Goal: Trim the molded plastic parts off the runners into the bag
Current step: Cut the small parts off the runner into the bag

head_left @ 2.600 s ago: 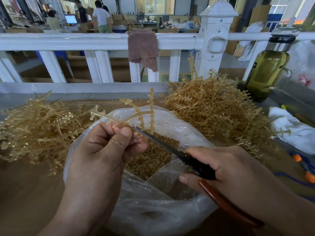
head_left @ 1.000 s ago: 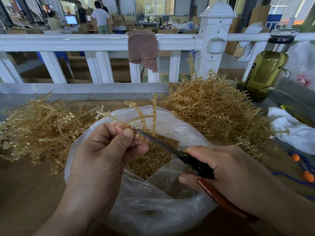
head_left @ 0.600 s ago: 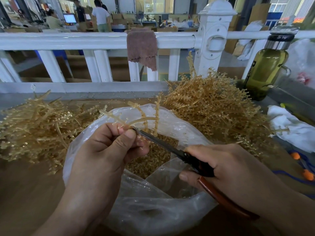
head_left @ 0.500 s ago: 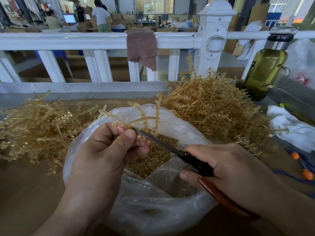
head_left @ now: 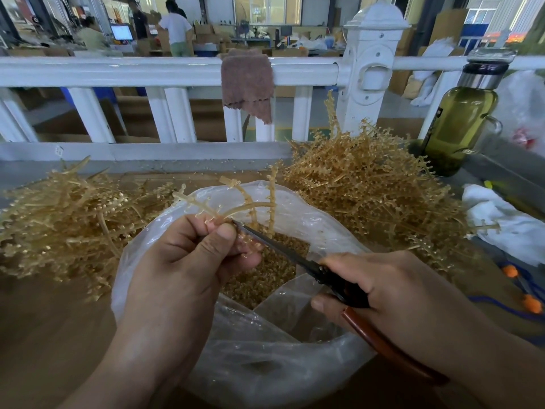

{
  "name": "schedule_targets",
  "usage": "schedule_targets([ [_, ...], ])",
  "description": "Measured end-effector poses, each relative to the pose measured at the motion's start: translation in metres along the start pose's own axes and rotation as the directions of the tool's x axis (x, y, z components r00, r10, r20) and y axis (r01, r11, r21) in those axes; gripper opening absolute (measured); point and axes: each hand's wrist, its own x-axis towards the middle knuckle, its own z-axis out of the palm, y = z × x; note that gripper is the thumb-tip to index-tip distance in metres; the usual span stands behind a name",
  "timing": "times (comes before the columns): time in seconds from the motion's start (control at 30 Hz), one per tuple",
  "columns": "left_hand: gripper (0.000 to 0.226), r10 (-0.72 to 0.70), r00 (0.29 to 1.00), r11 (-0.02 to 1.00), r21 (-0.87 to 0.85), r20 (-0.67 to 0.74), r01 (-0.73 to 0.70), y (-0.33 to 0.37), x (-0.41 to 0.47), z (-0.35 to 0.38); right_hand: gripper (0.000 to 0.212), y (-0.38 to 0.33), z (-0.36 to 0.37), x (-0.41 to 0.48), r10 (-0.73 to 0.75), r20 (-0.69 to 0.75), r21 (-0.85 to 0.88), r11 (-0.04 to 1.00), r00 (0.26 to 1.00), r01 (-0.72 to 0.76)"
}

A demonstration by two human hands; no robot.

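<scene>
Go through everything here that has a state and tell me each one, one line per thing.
left hand: pinching a runner over the bag
right hand: gripping the scissors
scissors: tip at the runner
bag: open, partly filled
bottle: upright, capped
cloth: draped over railing

Two bare forearms, left hand (head_left: 188,261) and right hand (head_left: 392,290), no sleeves, gloves or rings.

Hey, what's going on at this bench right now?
A person is trimming small amber plastic parts off a runner. The left hand pinches a branched runner over an open clear bag, and the right hand works scissors, tips at the runner beside the thumb. Cut parts already lie in the bag; piles of runners sit on either side.
</scene>
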Motion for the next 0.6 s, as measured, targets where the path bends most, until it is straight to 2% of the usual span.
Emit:
schedule_targets([
  [0.3, 0.007, -0.035, 0.999, 0.997, -0.068, -0.020, 0.033, 0.0007, -0.0006, 0.0017, 0.037, 0.0047, 0.0056, -0.0006, -0.012, -0.019, 0.029, 1.000, 1.000, 0.013],
  [0.43, 0.006, -0.033, 0.999, 0.997, -0.071, -0.007, 0.032, 0.0030, -0.0016, 0.0024, 0.032, 0.0069, 0.0077, -0.0001, -0.015, -0.027, 0.038, 0.999, 1.000, 0.016],
  [0.6, 0.024, -0.004, 1.000, 0.998, -0.067, 0.013, 0.005, 0.0061, -0.0029, 0.0068, 0.029, 0.0064, 0.0065, 0.0002, -0.021, -0.035, 0.044, 0.999, 0.999, 0.023],
])
